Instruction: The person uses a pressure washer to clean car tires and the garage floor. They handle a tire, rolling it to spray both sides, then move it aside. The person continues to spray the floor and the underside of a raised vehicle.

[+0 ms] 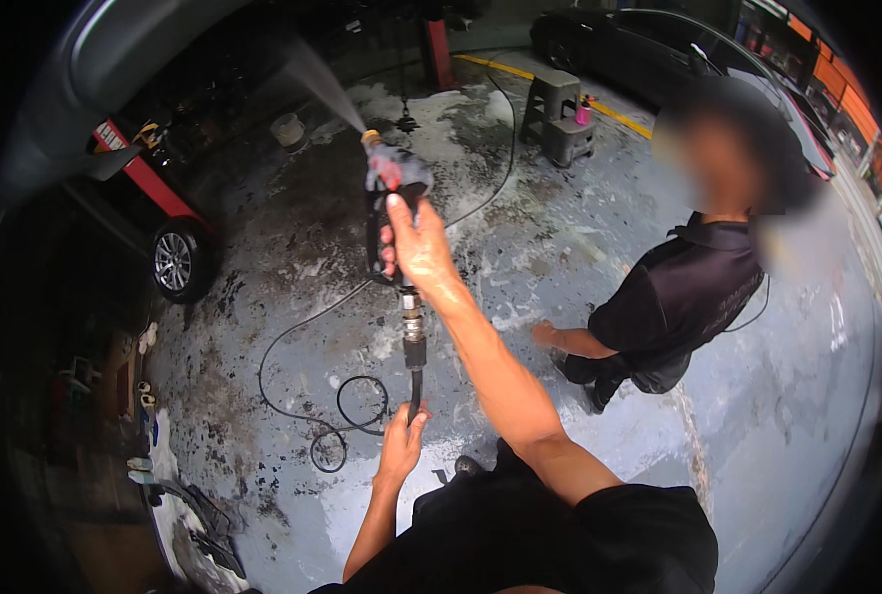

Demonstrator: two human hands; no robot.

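Observation:
My right hand (419, 243) is wrapped round the grip of a black pressure washer gun (378, 223), held out in front of me and pointing up and away. From its brass-coloured tip (370, 137) a fan of water spray (327, 89) shoots toward the far left. Metal couplings (411, 315) below the grip join the gun to a black hose (416, 386). Lower down, my left hand (399, 443) is closed round that hose, close to my body. The trigger is hidden by my right fingers.
To the right stands a person in a dark shirt (688, 292). Hose loops (357, 416) lie on the worn, wet grey floor (550, 257). A loose wheel (176, 259) is beside a red lift arm (154, 183). Farther off are a grey step stool (558, 124), a bucket (288, 130) and a dark car (649, 49).

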